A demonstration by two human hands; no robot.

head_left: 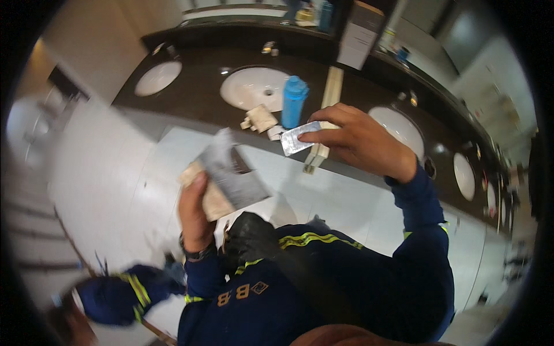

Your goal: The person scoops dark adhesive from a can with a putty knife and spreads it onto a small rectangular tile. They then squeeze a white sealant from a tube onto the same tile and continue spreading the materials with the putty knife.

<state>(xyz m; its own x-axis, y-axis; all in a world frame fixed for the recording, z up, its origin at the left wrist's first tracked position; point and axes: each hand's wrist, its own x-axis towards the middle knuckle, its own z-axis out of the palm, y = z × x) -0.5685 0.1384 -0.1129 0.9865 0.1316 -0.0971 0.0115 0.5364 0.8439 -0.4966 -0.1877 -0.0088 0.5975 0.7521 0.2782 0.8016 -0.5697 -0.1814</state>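
My left hand (194,213) grips a grey and beige block (228,176), blurred, held over the white floor below the counter front. My right hand (360,138) is raised near the dark counter (196,98) and pinches a small flat grey rectangular piece (297,138) between thumb and fingers. Both arms wear dark blue sleeves with yellow stripes. Just beyond the right hand, a blue bottle (294,101) stands on the counter beside a round white sink (254,86). Small beige pieces (259,118) lie at the counter edge.
A long pale strip (329,104) lies across the counter. More white sinks (157,78) (404,130) (464,176) are set along it. A white box (358,34) stands at the back. Another person in dark blue (115,297) is low at the left.
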